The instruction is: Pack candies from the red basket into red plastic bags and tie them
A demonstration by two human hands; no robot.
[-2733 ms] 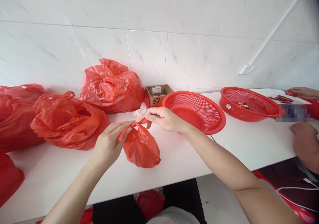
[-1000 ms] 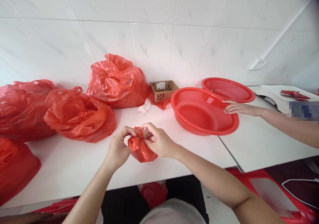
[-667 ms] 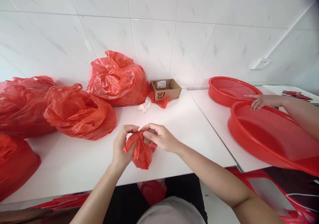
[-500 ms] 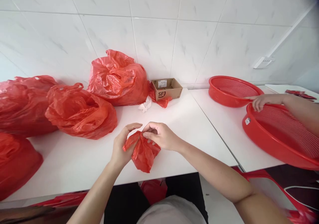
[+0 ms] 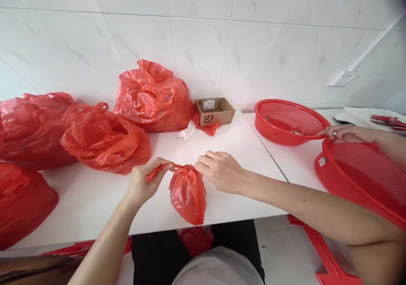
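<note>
A small red plastic bag (image 5: 188, 195), gathered at its top, hangs between my hands just above the front part of the white table (image 5: 236, 143). My left hand (image 5: 146, 180) is closed on one twisted end of the bag, which pokes out past the fingers. On the other side, my right hand (image 5: 219, 171) pinches the opposite end at the bag's neck, its fingertips partly hidden behind the knuckles. The strip between both hands is stretched tight. What the bag contains cannot be made out.
Large filled red bags (image 5: 152, 99) stand along the left and back. A cardboard box (image 5: 215, 111) and crumpled white tissue (image 5: 187, 131) lie near the wall. At right, another person's hand (image 5: 344, 133) grips the rim of a red basket (image 5: 287, 139); a second basket (image 5: 336, 187) sits nearer.
My hands have moved apart, pulling the bag's ends sideways and tightening its neck. My left hand has closed. The other person has shifted the far basket left, and small items now show inside it.
</note>
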